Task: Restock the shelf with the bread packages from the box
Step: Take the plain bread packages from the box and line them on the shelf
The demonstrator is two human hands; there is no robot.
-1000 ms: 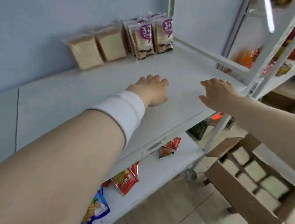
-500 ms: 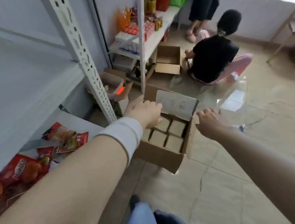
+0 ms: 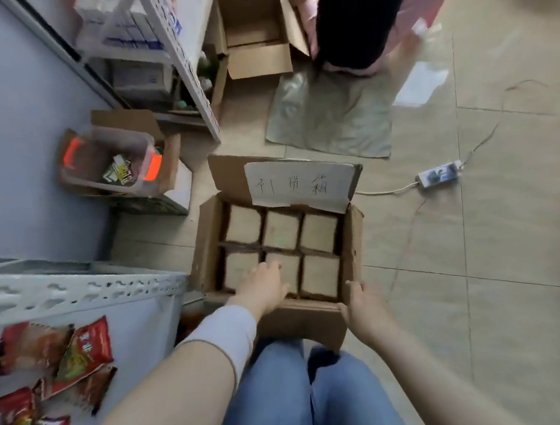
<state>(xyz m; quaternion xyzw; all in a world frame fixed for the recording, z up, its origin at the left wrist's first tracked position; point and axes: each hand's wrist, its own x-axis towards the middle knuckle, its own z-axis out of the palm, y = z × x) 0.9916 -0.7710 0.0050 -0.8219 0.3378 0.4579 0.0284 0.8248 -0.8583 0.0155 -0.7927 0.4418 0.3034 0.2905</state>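
Note:
An open cardboard box (image 3: 353,240) stands on the floor in front of my knees, with a white paper label on its far flap. Inside lie several bread packages (image 3: 281,229) in two rows. My left hand (image 3: 264,287) reaches into the box's near row, fingers spread over the middle package, holding nothing. At the box's near right corner my right hand (image 3: 362,301) rests against the cardboard rim, fingers loosely apart. The white shelf (image 3: 77,288) is at lower left.
Red snack packets (image 3: 49,358) lie on the lower shelf board. A clear bin with orange handles (image 3: 110,162) sits left of the box. A person in black crouches behind an open carton (image 3: 258,33). A power strip (image 3: 438,174) and cable cross the floor on the right.
My view swung from the upper shelf down to the floor. Both hands left the shelf and came down to the box, the left now inside it, the right at its rim.

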